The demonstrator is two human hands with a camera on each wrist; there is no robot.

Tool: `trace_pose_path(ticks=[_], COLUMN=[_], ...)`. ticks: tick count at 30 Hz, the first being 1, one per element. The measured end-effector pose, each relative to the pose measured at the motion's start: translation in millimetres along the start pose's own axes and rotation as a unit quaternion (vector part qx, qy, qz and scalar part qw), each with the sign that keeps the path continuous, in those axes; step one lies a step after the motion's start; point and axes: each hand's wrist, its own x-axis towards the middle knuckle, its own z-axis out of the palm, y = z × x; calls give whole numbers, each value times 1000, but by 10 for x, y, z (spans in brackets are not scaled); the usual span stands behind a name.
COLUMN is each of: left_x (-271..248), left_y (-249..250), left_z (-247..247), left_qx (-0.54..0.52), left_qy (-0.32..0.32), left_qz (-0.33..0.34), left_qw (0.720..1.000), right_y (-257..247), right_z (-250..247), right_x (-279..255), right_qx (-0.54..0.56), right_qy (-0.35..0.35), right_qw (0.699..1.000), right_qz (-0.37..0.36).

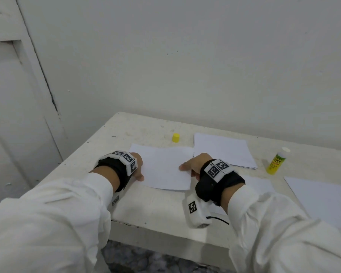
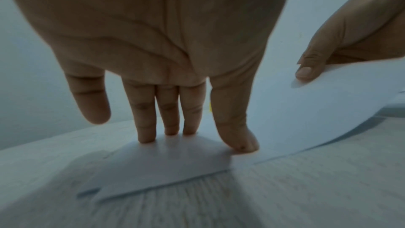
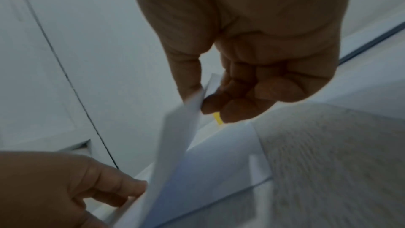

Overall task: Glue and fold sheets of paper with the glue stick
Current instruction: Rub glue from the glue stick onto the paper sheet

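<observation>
A white sheet of paper [image 1: 163, 168] lies on the table in front of me between both hands. My left hand [image 1: 137, 167] presses its left edge down with straight fingertips [image 2: 146, 138] and thumb. My right hand [image 1: 191, 166] pinches the sheet's right edge [image 3: 197, 103] between thumb and curled fingers and holds it lifted off the table, so the sheet [image 2: 306, 107] curves upward. The glue stick [image 1: 276, 162], yellow-green and uncapped, stands at the right. Its yellow cap [image 1: 175, 138] stands behind the sheet.
A stack of white sheets [image 1: 222, 150] lies behind my right hand, another sheet [image 1: 323, 201] at the right edge and one under my right wrist. The white table [image 1: 152, 205] meets the wall at the back; its left edge drops near a door.
</observation>
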Motion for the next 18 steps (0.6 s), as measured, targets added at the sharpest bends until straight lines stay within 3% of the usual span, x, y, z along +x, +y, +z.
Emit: trace_pose_path(ticks=[4, 8, 13, 18], left_x=[-16, -25, -17, -81], left_y=[-10, -50, -214, -388], left_z=[1, 28, 115, 100], left_qx=[-39, -104, -222, -308], left_qy=[3, 31, 72, 40], left_qz=[-10, -29, -89, -69], left_qw=[999, 994, 968, 948], right_y=[16, -26, -76, -34], right_z=[113, 255, 310, 252], right_x=[-105, -214, -407, -422], right_qx=[54, -56, -193, -105], right_qy=[-35, -42, -29, -48], right_qw=[998, 995, 968, 984], right_qz=[-7, -71, -155, -137])
